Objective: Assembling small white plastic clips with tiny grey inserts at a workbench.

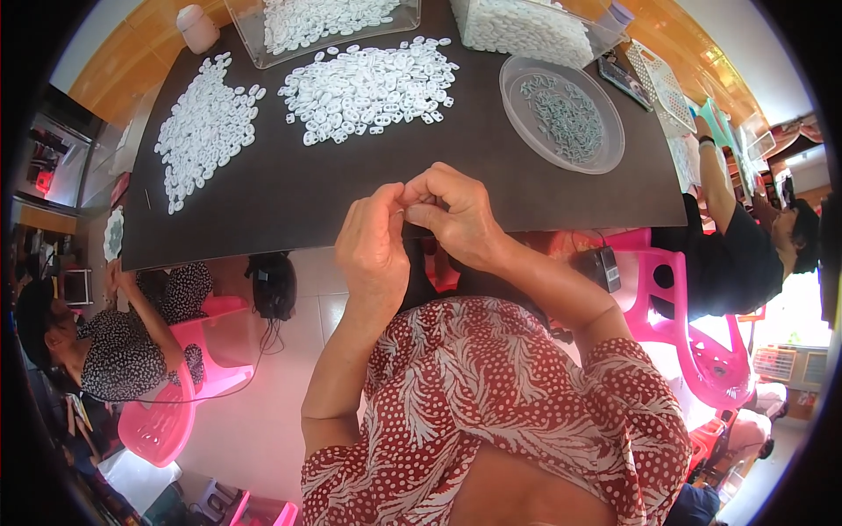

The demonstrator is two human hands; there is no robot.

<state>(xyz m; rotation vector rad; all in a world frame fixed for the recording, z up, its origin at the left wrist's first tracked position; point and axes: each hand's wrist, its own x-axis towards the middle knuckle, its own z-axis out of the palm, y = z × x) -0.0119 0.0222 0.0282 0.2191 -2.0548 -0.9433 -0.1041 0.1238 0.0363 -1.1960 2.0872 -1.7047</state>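
Over the near edge of the dark table [289, 202], my left hand [373, 232] and my right hand [452, 210] meet with their fingertips pinched together. Whatever sits between the fingers is too small or too hidden to name. Beyond them lies a wide pile of small white oval plastic pieces [373, 88] with holes in them. Another pile of the same white pieces [206, 123] spreads toward the left edge. To the right of my hands, a round clear plastic dish [610, 153] holds many small grey-green pins [561, 114].
Two clear bins, one left [254, 44] and one right [469, 39], hold more white pieces at the back. A phone [624, 81] and a white perforated basket [660, 88] lie far right. Other people sit at left [123, 342] and right [728, 254] near pink chairs [715, 359].
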